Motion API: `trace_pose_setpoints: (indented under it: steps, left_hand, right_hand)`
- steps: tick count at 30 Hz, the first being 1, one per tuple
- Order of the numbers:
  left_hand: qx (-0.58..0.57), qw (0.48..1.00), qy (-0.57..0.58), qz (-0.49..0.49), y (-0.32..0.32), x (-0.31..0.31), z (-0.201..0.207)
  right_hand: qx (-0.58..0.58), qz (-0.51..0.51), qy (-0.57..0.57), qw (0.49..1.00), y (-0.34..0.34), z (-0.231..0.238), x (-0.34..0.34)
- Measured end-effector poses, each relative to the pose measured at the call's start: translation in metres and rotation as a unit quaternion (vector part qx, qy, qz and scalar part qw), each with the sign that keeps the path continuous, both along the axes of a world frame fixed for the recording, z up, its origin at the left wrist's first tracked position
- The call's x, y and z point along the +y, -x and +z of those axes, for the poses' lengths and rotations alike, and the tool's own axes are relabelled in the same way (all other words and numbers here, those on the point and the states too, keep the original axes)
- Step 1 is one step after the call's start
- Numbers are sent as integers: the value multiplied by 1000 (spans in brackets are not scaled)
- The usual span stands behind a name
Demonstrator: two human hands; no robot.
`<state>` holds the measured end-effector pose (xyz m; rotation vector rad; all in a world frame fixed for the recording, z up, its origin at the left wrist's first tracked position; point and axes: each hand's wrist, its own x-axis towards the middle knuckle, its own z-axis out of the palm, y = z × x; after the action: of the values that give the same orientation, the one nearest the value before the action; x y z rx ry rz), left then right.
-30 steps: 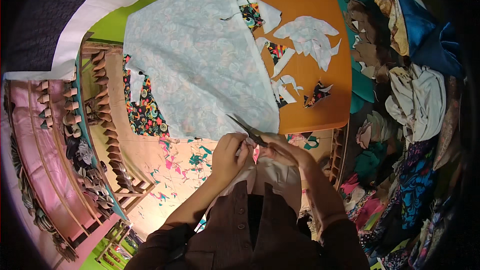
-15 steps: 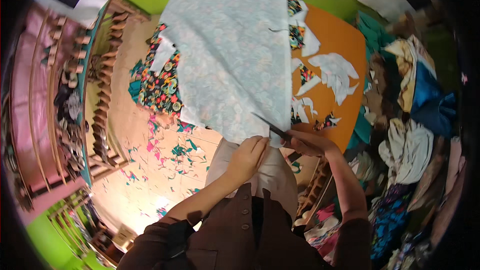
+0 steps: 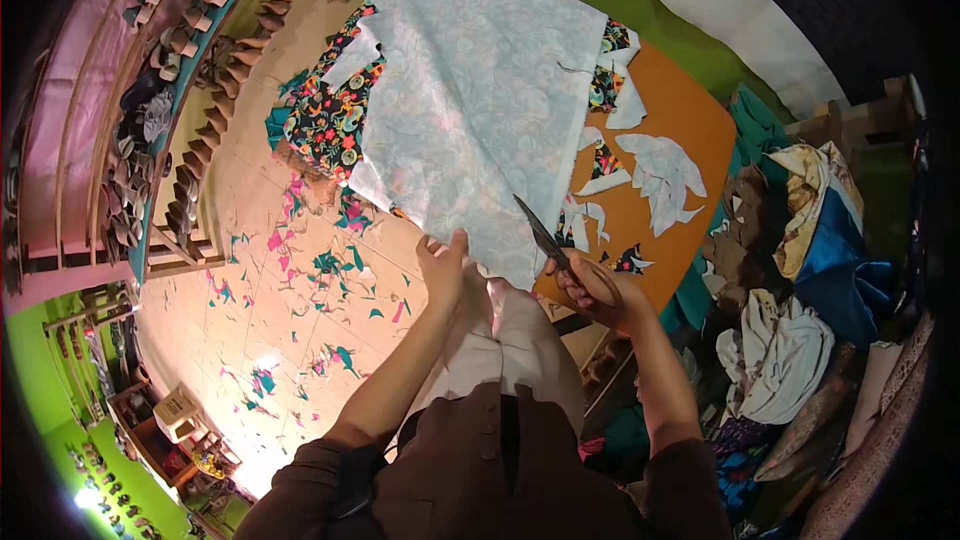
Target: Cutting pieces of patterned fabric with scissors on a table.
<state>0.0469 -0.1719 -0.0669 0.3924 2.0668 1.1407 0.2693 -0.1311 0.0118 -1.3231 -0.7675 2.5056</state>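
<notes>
A large piece of cloth, pale on its upper face with a faint pattern showing through, is spread over the table and hangs toward my lap. My left hand is closed at its near edge, thumb up and fingers curled on the fabric. In my right hand is a pair of dark scissors. Their blades point away and slightly left, lying over the cloth's near right part. Whether the blades are parted is hard to make out. Dark floral cloth sticks out from under the left side.
White and floral offcuts lie on the orange tabletop at right. Heaped fabrics fill the right side. Green and pink scraps litter the tiled floor. Racks with shoe-shaped forms stand at left.
My left hand has moved left along the cloth's near edge, away from the scissors. The scissors now point more steeply away from me. The whole view has tilted.
</notes>
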Motion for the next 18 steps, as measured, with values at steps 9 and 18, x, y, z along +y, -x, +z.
trace_pose_setpoints:
  steps: [9,18]
  left_hand:
    - [-50,993,-99,-28,0,-15,34]
    - [-271,940,-164,127,7,-9,58]
  right_hand:
    - [54,22,-12,998,-14,-33,-6]
    - [66,125,-81,987,-17,-58,-8]
